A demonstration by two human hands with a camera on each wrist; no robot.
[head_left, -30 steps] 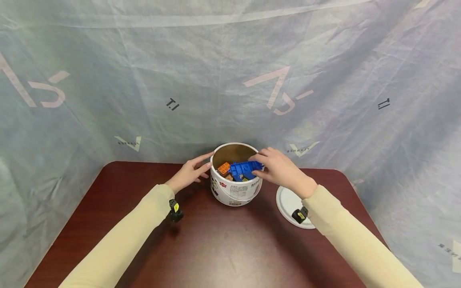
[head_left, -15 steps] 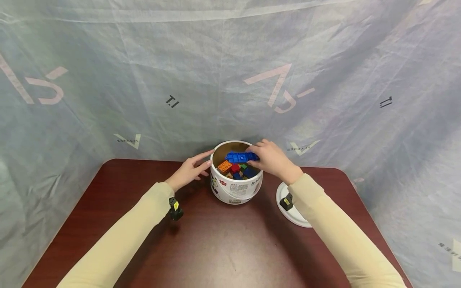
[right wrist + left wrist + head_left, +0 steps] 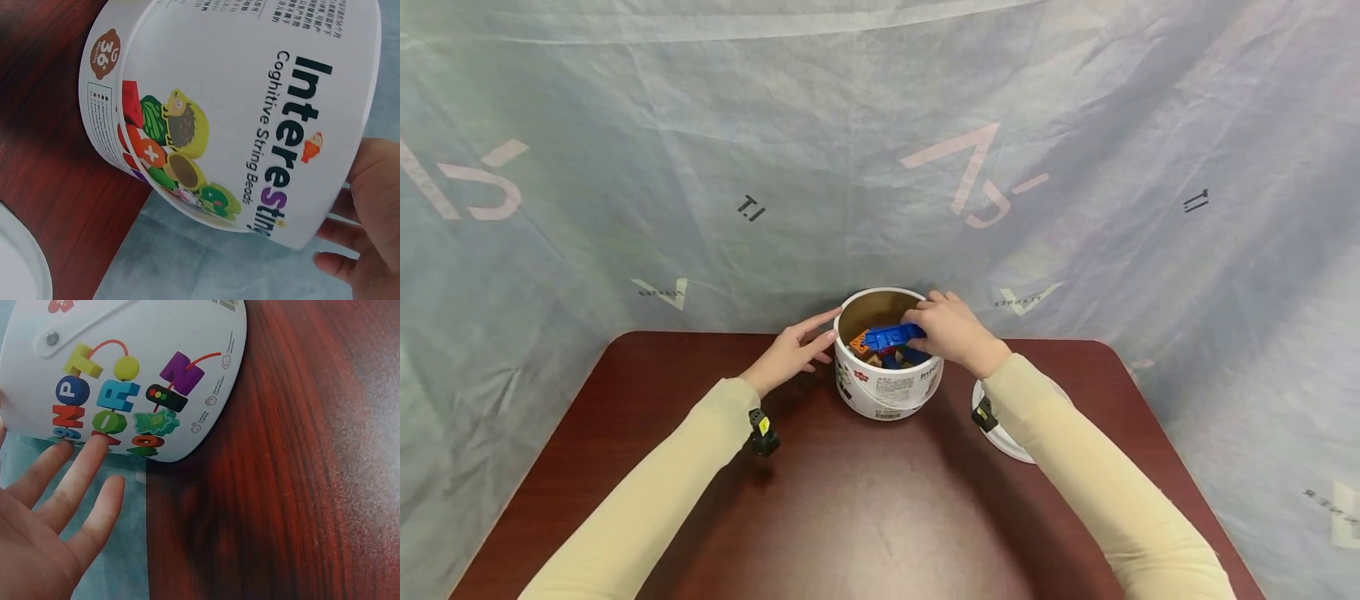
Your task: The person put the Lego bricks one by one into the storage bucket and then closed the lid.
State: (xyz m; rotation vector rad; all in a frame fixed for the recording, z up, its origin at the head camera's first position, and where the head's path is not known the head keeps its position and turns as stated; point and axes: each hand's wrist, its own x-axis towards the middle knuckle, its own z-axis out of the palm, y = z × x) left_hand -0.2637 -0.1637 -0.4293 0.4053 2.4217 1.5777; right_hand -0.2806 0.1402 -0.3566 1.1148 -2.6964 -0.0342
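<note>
A white printed bucket stands near the back of the table, with building blocks inside. My left hand touches its left side with fingers spread and straight; the left wrist view shows the fingertips against the bucket's printed wall. My right hand reaches over the right rim and pinches a long blue toy block piece within the bucket's mouth. Under that piece lie an orange studded block and several others, partly hidden. In the right wrist view the bucket wall hides what the right hand holds.
A round white lid lies on the dark red table to the right, partly under the right forearm. A grey printed cloth hangs behind the table and along both sides.
My right hand has moved left with the blue piece, turning it and lowering it a little into the bucket. The left hand keeps its place at the bucket's side.
</note>
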